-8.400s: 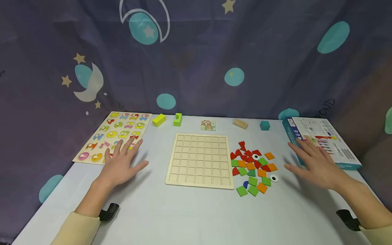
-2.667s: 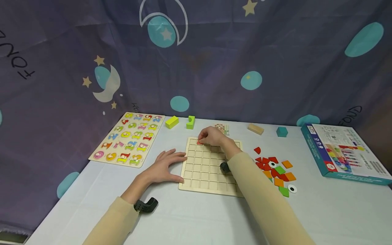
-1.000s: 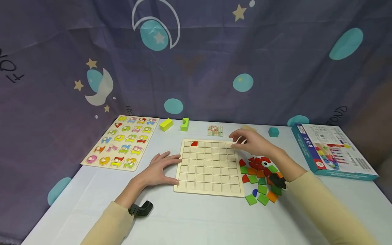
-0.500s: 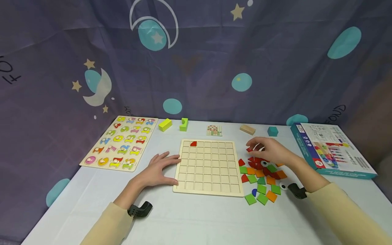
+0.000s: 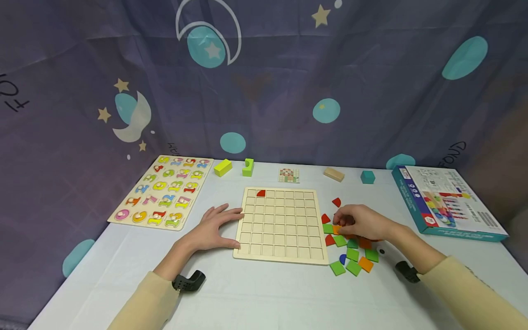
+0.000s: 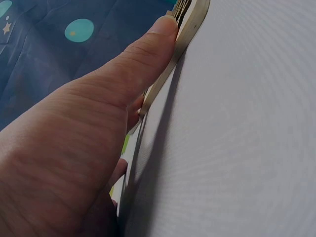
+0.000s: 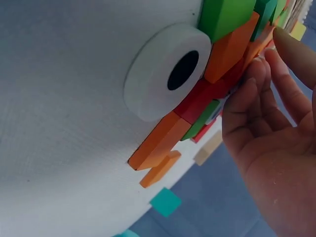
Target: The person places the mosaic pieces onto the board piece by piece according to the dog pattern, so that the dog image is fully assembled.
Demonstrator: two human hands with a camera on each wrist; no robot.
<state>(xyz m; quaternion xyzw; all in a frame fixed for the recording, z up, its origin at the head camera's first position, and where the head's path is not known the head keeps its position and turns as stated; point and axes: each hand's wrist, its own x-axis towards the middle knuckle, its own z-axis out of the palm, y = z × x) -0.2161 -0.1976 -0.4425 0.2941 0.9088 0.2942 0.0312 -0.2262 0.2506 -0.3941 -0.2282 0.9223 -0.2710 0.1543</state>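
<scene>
My left hand (image 5: 211, 230) rests at the left side of the wooden grid board (image 5: 284, 224), its thumb (image 6: 160, 37) and fingertips touching the edge. One red quarter-round piece (image 5: 261, 193) lies in a top-row cell. Over the pile of coloured wooden pieces to the right of the board is my right hand (image 5: 365, 222), its fingers bent loosely down with a gap to the thumb. It covers several red pieces; no lifted piece shows. A white eye piece (image 7: 168, 71) lies beneath the wrist. Beyond the fingers sits a separate red quarter-round piece (image 5: 336, 202).
A number puzzle board (image 5: 161, 192) lies at left. Along the back are a yellow block (image 5: 223, 167), a green notched block (image 5: 248, 167), a small picture card (image 5: 288, 175), a tan block (image 5: 334, 174) and a teal cube (image 5: 367, 177). A flat box (image 5: 449, 201) lies at right.
A red quarter-round piece now lies in the board's top row. My right hand has gone back to the pile, leaving the outlying red piece. The left hand came from the number board to the grid board.
</scene>
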